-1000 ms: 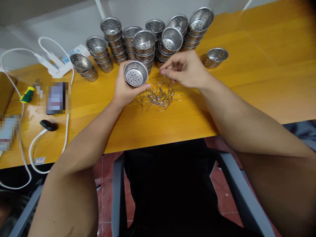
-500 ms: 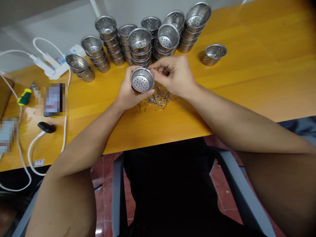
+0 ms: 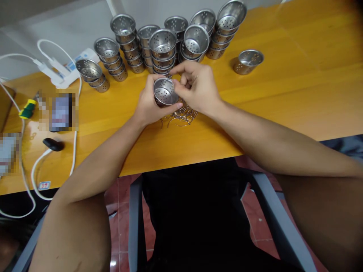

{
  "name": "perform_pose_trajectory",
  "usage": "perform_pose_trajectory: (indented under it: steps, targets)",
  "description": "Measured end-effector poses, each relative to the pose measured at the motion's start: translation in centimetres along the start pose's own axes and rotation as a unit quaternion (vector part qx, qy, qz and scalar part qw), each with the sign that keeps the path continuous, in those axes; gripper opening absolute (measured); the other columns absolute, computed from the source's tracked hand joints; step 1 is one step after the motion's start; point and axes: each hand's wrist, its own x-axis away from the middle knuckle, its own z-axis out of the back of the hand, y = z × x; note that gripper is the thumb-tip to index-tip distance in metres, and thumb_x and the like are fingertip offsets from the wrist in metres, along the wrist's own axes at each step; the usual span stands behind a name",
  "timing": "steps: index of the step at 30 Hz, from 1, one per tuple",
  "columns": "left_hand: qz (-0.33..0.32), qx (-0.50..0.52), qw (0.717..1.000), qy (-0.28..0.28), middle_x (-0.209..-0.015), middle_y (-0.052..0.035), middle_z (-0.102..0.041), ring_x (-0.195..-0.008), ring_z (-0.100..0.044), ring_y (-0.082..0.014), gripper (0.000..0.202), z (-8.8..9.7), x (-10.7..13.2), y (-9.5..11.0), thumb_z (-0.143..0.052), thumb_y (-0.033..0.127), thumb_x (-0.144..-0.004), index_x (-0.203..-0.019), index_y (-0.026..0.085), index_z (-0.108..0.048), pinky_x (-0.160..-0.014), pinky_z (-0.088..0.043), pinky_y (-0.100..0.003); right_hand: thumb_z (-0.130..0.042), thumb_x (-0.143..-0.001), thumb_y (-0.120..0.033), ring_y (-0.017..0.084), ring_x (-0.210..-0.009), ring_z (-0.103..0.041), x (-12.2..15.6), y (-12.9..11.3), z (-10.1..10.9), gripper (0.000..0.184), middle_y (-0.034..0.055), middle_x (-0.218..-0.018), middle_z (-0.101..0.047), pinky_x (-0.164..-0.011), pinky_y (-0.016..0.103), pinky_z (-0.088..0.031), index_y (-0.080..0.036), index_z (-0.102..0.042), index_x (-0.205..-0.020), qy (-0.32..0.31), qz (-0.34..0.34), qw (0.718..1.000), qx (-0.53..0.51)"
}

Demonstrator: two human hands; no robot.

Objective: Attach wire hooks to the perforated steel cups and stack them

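Note:
My left hand [image 3: 146, 105] is wrapped round a small perforated metal cup [image 3: 165, 93], which is tilted so its holed inside faces me. At the cup's far rim, the thumb and forefinger of my right hand [image 3: 200, 87] pinch a thin metal wire [image 3: 169, 80]. Most of that wire is hidden by the fingers. A heap of curved metal wires [image 3: 187, 115] lies on the table just below the cup, partly covered by my hands.
Several stacks of perforated cups [image 3: 163, 45] stand along the wall. A single cup [image 3: 248, 62] sits to the right. On the left are a power strip [image 3: 66, 77], white cables, a phone [image 3: 61, 113], a yellow-green handle [image 3: 27, 109] and a black oval object [image 3: 53, 144].
The cup has tipped a little and shifted slightly to the right in my left hand. My right forefinger has lifted and straightened somewhat by the rim. The camera view has moved slightly.

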Motion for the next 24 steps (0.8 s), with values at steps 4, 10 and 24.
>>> perform_pose_trajectory:
  steps: [4,10,24]
  targets:
    - [-0.008,0.02,1.0,-0.008,-0.146,-0.012,-0.081,-0.131,-0.087,-0.0384,0.109,0.1,0.0,0.4,-0.11,0.09,-0.083,-0.16,0.032,-0.058,-0.114,-0.074,-0.056,-0.095,-0.117,-0.054,0.025,-0.071,-0.064,-0.2,-0.5,0.0,0.027,-0.0007,-0.075,-0.062,-0.069,0.039,-0.063,-0.03,-0.082,-0.113,-0.001,-0.016,0.999,-0.04]
    - [-0.028,0.123,0.992,-0.028,-0.138,-0.0099,-0.08,-0.118,-0.084,-0.0342,0.104,0.0,0.1,-1.1,-0.096,0.105,-0.087,-0.158,0.037,-0.063,-0.099,-0.073,-0.052,-0.097,-0.116,-0.075,0.016,-0.069,-0.059,-0.7,-0.9,3.1,0.053,-0.0012,-0.078,-0.07,-0.064,0.031,-0.051,-0.023,-0.087,-0.115,-0.174,0.036,0.968,-0.179]
    - [0.036,0.107,0.991,-0.069,-0.133,-0.0078,-0.078,-0.113,-0.083,-0.031,0.096,-0.1,0.1,-0.7,-0.114,0.059,-0.08,-0.156,0.034,-0.06,-0.101,-0.071,-0.05,-0.115,-0.096,-0.079,0.015,-0.07,-0.054,-0.2,-0.7,2.4,0.068,-0.0025,-0.075,-0.062,-0.062,0.03,-0.048,-0.023,-0.076,-0.095,-0.166,-0.013,0.969,-0.182]
